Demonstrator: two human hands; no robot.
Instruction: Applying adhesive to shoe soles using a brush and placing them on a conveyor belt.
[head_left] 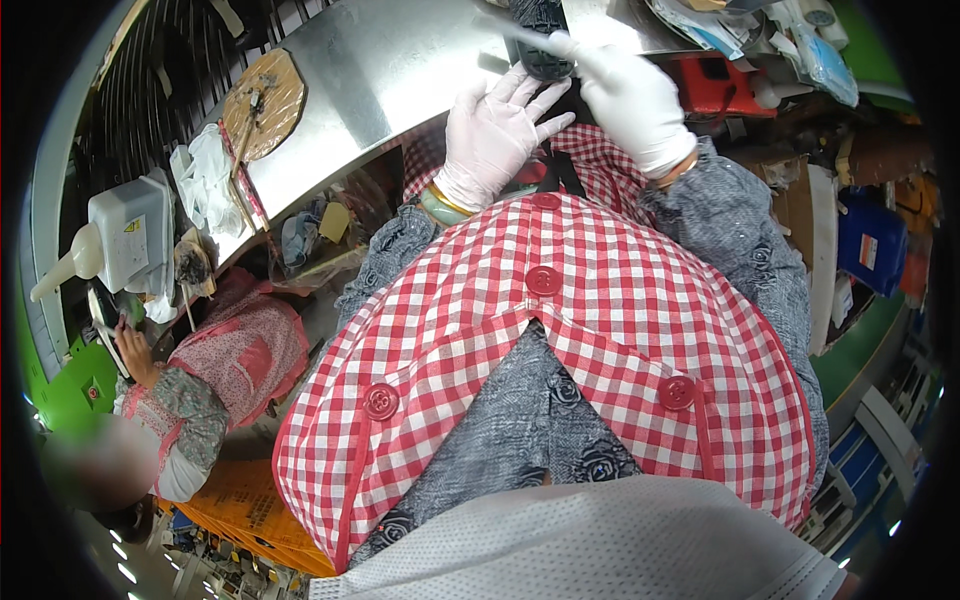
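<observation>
Shiny steel table [400, 70] in a cluttered workshop, seen from above a person in a red checked apron [600, 330].
White-gloved right hand [630, 95] grips a black ridged shoe sole [542, 35] over the table's near edge; gloved left hand [495, 130] hovers just beside it, fingers spread, holding nothing. Another seated person [210, 390] works at left.

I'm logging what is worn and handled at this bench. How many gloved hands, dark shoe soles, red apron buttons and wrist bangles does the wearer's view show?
White-gloved hands: 2, the left hand with fingers spread and the right hand gripping.
Dark shoe sole: 1, in the right hand.
Red apron buttons: 4.
Green bangle: 1, on the left wrist.
Total: 8
</observation>
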